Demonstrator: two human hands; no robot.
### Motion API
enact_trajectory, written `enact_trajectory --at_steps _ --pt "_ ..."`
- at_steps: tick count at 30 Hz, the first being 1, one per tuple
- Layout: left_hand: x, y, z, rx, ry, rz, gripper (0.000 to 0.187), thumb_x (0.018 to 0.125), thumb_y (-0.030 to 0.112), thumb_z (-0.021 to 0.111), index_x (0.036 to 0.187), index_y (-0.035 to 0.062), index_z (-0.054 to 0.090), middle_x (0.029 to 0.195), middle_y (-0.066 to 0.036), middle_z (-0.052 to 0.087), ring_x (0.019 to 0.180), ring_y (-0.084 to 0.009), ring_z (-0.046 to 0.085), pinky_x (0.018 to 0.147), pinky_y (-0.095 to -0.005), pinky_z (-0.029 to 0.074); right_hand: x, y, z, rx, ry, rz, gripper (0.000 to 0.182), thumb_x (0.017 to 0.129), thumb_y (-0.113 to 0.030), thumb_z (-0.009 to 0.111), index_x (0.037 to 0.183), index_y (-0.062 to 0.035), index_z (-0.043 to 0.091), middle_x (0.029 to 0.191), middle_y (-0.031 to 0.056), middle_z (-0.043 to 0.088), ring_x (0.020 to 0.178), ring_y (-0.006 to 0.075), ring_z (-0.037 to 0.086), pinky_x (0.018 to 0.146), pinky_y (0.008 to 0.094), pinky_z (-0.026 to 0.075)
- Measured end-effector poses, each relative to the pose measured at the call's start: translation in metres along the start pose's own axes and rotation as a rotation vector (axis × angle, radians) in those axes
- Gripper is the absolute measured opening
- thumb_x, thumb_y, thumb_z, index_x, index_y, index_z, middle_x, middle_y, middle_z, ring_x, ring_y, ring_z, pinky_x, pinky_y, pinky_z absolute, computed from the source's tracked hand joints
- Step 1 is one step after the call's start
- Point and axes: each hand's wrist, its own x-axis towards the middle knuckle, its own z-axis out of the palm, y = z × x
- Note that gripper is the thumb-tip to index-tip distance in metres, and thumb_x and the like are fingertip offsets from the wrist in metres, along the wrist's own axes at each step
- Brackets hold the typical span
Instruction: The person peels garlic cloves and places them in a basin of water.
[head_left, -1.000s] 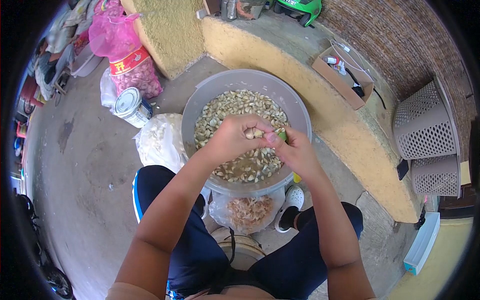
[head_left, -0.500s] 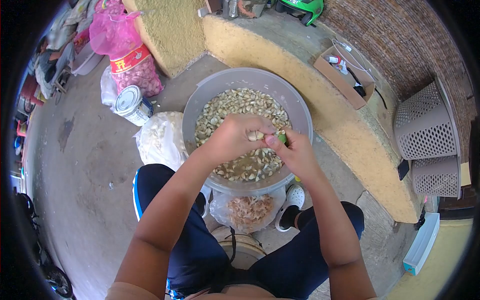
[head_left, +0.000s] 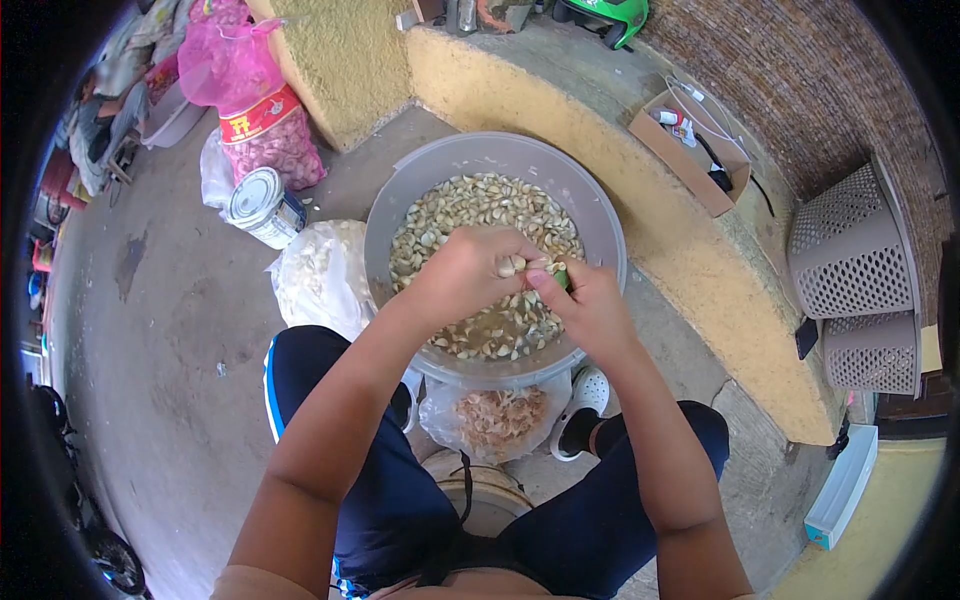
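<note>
Above a wide grey tub, both hands meet with their fingertips almost touching. My left hand is closed on garlic cloves, whose pale ends show between thumb and fingers. My right hand is closed round a small green-handled tool; only its green part shows, and its working end is too small to make out. Many peeled garlic cloves lie in cloudy water in the tub below. A clear plastic bag with papery garlic skins sits at the tub's near side.
Left of the tub are a white plastic bag of garlic, a metal can and a pink mesh sack. A low yellow ledge curves along the right, bearing a cardboard box and grey perforated baskets.
Both hands stay over the tub in nearly the same place, with the fingers shifting only slightly. The cloves and the green-handled tool are still held.
</note>
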Motion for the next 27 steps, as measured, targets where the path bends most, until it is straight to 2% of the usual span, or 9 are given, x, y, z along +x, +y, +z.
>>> enact_trajectory --at_steps 4,7,10,13,16,19,22,25,27 --pt "0.001 0.005 -0.001 -0.017 -0.04 -0.119 0.02 0.066 0.005 0.067 0.085 0.0034 0.061 0.081 -0.008 0.062 0.072 -0.0166 0.06 0.065 -0.0255 0.046 -0.001 -0.003 -0.002 0.065 -0.037 0.042 0.039 0.079 -0.038 0.056 0.075 0.0009 0.057 0.049 0.011 0.048 0.044 0.0161 0.046 0.046 0.03 0.037" --pt "0.002 0.004 0.004 -0.178 -0.038 -0.289 0.022 0.067 0.005 0.067 0.089 0.0045 0.062 0.079 -0.003 0.061 0.066 -0.0091 0.054 0.059 -0.0217 0.043 0.001 0.003 -0.003 0.21 -0.04 0.024 0.036 0.081 -0.036 0.056 0.08 0.0005 0.058 0.053 0.0073 0.051 0.05 0.0113 0.045 0.048 0.0275 0.037" --pt "0.002 0.002 0.01 -0.339 -0.064 -0.302 0.026 0.069 0.006 0.067 0.094 0.0069 0.063 0.076 0.001 0.058 0.063 -0.0036 0.048 0.055 -0.0189 0.039 0.001 0.0 -0.004 0.33 -0.042 -0.007 0.035 0.082 -0.034 0.055 0.084 0.0002 0.058 0.057 0.0047 0.052 0.054 0.0088 0.045 0.05 0.0259 0.037" --pt "0.002 0.001 0.01 -0.409 -0.063 -0.258 0.029 0.07 0.007 0.068 0.098 0.0089 0.062 0.074 0.002 0.057 0.058 -0.0025 0.046 0.051 -0.0172 0.038 0.002 0.01 -0.007 0.388 -0.059 0.093 0.035 0.082 -0.035 0.055 0.086 0.0 0.059 0.058 0.0042 0.053 0.055 0.0093 0.045 0.05 0.0261 0.037" --pt "0.004 0.004 0.01 -0.533 -0.084 -0.478 0.028 0.071 0.009 0.068 0.098 0.0088 0.062 0.073 0.001 0.056 0.054 -0.0028 0.044 0.047 -0.016 0.037 0.001 0.005 -0.011 0.27 -0.063 0.048 0.037 0.081 -0.037 0.055 0.082 0.0006 0.058 0.057 0.0053 0.052 0.054 0.0101 0.045 0.05 0.0264 0.037" --pt "0.004 0.005 0.008 -0.664 -0.057 -0.518 0.028 0.071 0.009 0.068 0.098 0.007 0.06 0.072 0.001 0.055 0.052 -0.0025 0.043 0.044 -0.0154 0.035 -0.001 0.0 -0.012 0.111 -0.051 0.014 0.039 0.08 -0.038 0.055 0.079 0.0011 0.056 0.054 0.0072 0.049 0.051 0.0113 0.045 0.048 0.0271 0.037" --pt "0.003 -0.002 0.011 -0.746 -0.07 -0.51 0.029 0.07 0.008 0.068 0.098 0.005 0.059 0.071 0.001 0.054 0.053 -0.0024 0.044 0.043 -0.0154 0.034 -0.002 -0.005 -0.012 0.097 -0.062 0.002 0.04 0.08 -0.038 0.056 0.076 0.0015 0.055 0.051 0.0087 0.047 0.047 0.0126 0.044 0.046 0.0279 0.036" --pt "0.0 -0.007 0.012 -0.907 -0.14 -0.557 0.032 0.072 0.013 0.068 0.1 0.0044 0.057 0.07 0.002 0.053 0.052 -0.0025 0.043 0.042 -0.0153 0.033 -0.003 -0.006 -0.012 0.14 -0.008 -0.098 0.039 0.08 -0.037 0.056 0.076 0.0016 0.055 0.049 0.0088 0.046 0.045 0.0133 0.043 0.044 0.0284 0.035" --pt "-0.001 -0.008 0.011 -1.015 -0.178 -0.62 0.03 0.074 0.018 0.067 0.099 0.0044 0.057 0.067 0.002 0.052 0.051 -0.003 0.043 0.041 -0.0153 0.032 -0.003 -0.008 -0.014 0.105 -0.015 -0.091 0.038 0.079 -0.037 0.057 0.075 0.0014 0.054 0.05 0.0102 0.047 0.044 0.0162 0.045 0.044 0.0293 0.035"
